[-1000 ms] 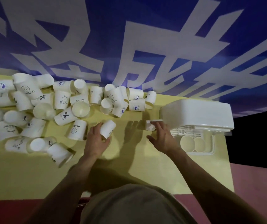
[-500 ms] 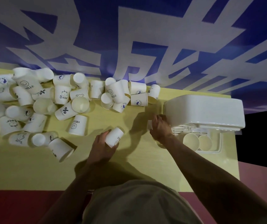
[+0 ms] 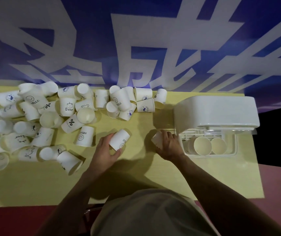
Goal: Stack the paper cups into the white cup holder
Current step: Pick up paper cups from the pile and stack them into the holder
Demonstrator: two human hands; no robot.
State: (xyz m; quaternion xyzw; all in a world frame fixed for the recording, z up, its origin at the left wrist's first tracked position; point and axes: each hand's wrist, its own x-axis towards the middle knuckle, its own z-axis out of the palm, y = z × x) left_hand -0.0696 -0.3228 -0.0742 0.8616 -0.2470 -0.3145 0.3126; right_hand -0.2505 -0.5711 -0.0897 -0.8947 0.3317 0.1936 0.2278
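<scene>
Left hand [image 3: 106, 150] grip closed round a tilted cup [image 3: 119, 139], just above the worktop [image 3: 34, 184]. Right hand [image 3: 168, 145] grips a second cup [image 3: 156, 140] just beside the holder [image 3: 216, 111]. Loose cups [image 3: 66, 108] piled far left; two stacks [image 3: 202, 145] in holder.

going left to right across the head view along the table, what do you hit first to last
pile of loose paper cups → left hand holding a cup → right hand holding another cup → white cup holder with cups stacked in its tray
</scene>
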